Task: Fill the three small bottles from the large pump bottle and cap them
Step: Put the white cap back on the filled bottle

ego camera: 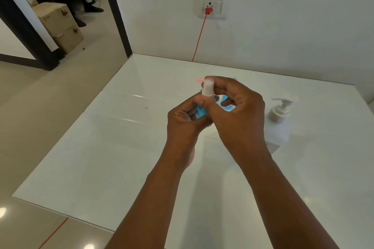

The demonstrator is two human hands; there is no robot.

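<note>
Above the middle of the white table, my left hand grips a small blue bottle, mostly hidden by the fingers. A white cap stands on top of the bottle. My right hand pinches that cap from the right with thumb and fingertips. The large pump bottle, clear with a white pump head, stands on the table to the right of my hands. A bit of pink and more blue show behind my hands; what they are is hidden.
A red cable runs from a wall socket down behind the table's far edge. The wall stands close behind the table. To the left are a tiled floor, a dark door frame and stacked cardboard boxes.
</note>
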